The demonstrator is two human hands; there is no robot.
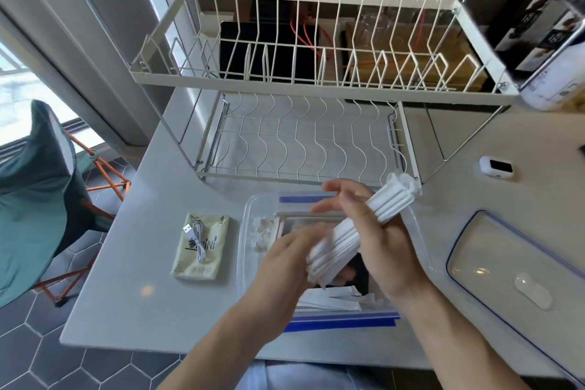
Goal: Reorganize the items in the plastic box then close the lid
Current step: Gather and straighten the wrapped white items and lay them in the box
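Left hand: nearest to me, over the plastic box, fingers curled round the lower end of the bundle of white sticks; the grip closes on it.
Right hand: fingers wrapped round the middle of the same bundle, thumb side toward me, holding it tilted above the box.
Bundle of white sticks: many thin wrapped pieces, held clear of the box, upper end pointing toward the dish rack. I judge it light and fairly stiff as a bunch, but loose; single pieces could slide out. Best held round the middle, with the other hand squaring the end.
Plastic box: clear, open, blue tape on its near and far rims; holds small pale bits, paper slips and something dark.
Lid: off, lying flat on the surface right of the box.
Cable: coiled on a tissue pack, left of the box, outside it.
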